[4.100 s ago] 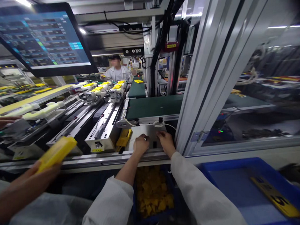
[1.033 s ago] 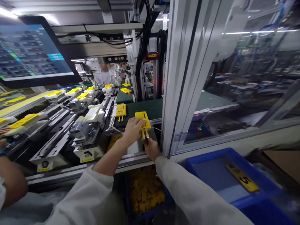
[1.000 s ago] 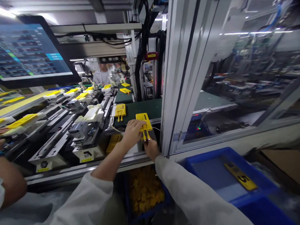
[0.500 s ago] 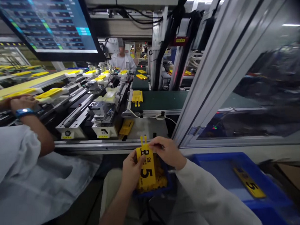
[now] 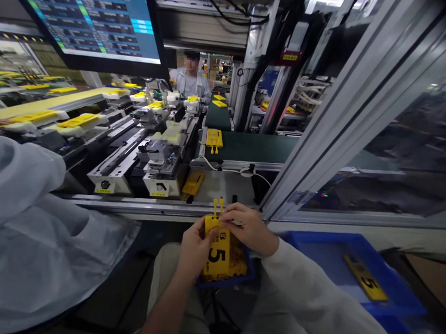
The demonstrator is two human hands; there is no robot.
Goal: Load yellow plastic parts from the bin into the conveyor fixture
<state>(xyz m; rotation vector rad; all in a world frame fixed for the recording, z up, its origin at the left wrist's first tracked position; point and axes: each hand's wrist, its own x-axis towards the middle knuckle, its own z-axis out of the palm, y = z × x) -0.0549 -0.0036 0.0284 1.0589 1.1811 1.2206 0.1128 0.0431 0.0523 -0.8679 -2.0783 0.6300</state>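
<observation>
My left hand is closed around the left side of a yellow power bank, thumb across its front. The power bank is upright, with a black 5 on its face and two short yellow cable plugs standing up from its top end. My right hand is closed at the top right corner, its fingertips pinched by the base of the plugs; exactly what they grip is partly hidden. Right below is a small blue bin with yellow pieces in it.
A blue tray at the right holds another yellow power bank. Ahead lie a green conveyor with a power bank and metal fixtures. A co-worker's sleeve is at left; a monitor hangs above.
The view has shifted a little. My left thumb has moved up over the dark marks near the power bank's top. The co-worker's hand at the left has gone behind the sleeve.
</observation>
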